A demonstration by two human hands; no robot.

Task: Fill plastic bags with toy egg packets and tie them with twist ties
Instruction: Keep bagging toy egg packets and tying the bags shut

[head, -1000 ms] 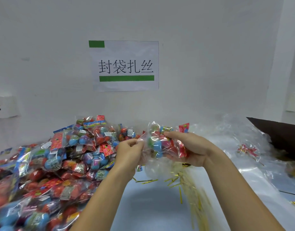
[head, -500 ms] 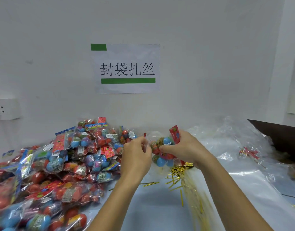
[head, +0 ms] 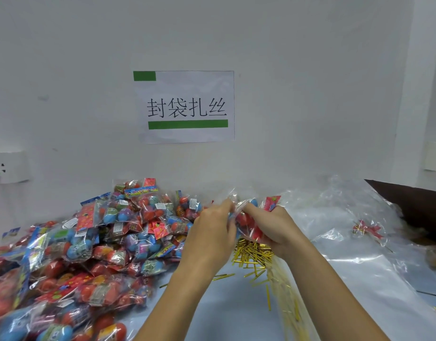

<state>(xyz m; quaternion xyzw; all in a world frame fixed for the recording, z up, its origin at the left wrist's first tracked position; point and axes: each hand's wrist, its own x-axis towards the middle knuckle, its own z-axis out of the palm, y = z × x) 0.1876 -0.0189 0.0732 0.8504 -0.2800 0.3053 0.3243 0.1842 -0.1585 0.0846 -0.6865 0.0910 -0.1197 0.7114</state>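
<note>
Both my hands meet above the table's middle around a clear plastic bag (head: 239, 206). My right hand (head: 273, 226) grips a toy egg packet (head: 271, 204) with a red header card, red and blue eggs showing between the fingers. My left hand (head: 212, 230) pinches the bag's film at its edge, right against the packet. A big heap of toy egg packets (head: 101, 242) covers the table's left side. Gold twist ties (head: 254, 254) lie scattered just below my hands, partly hidden by them.
Clear plastic bags (head: 347, 217) are spread over the right of the table, one holding a red item (head: 367, 228). A dark cardboard box (head: 413, 203) stands at the far right. A paper sign (head: 186, 107) hangs on the wall, a socket (head: 9, 167) at the left.
Both hands have come lower and closer together. The packet in my right hand has turned and sunk deeper between the fingers and the bag film.
</note>
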